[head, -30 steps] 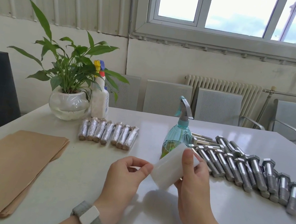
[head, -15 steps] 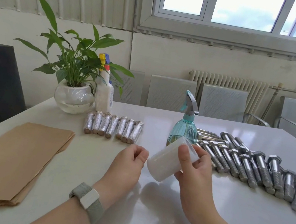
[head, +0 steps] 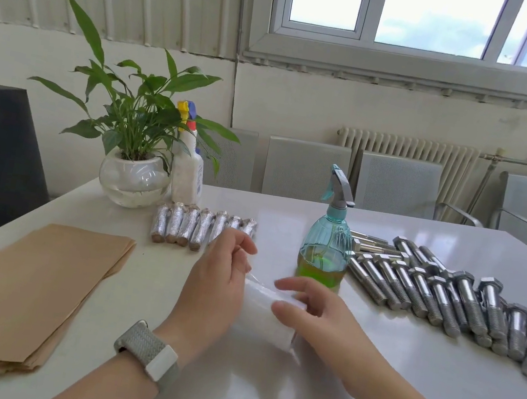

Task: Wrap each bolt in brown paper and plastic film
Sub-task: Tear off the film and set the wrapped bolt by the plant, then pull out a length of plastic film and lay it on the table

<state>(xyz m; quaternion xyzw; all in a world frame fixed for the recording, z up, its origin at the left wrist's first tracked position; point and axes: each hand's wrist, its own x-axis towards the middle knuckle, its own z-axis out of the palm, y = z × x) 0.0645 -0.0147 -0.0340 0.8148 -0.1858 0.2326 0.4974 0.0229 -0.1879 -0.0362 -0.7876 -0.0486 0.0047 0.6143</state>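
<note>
On the white table (head: 366, 371) a stack of brown paper (head: 19, 292) lies left, bare bolts (head: 453, 298) right, 7 wrapped bolts (head: 195, 228) behind. The right hand (head: 316, 314) grasps the plastic film roll (head: 267, 310); the left hand (head: 218, 282) touches it, fingers relaxed. Best find the film's loose edge before pulling. No writing legible.

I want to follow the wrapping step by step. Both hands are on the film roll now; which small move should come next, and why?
Probably pull a length of film free with the left hand while the right hand steadies the roll. No loose film shows yet, many bolts lie bare on the right, and the paper waits on the left.
</note>
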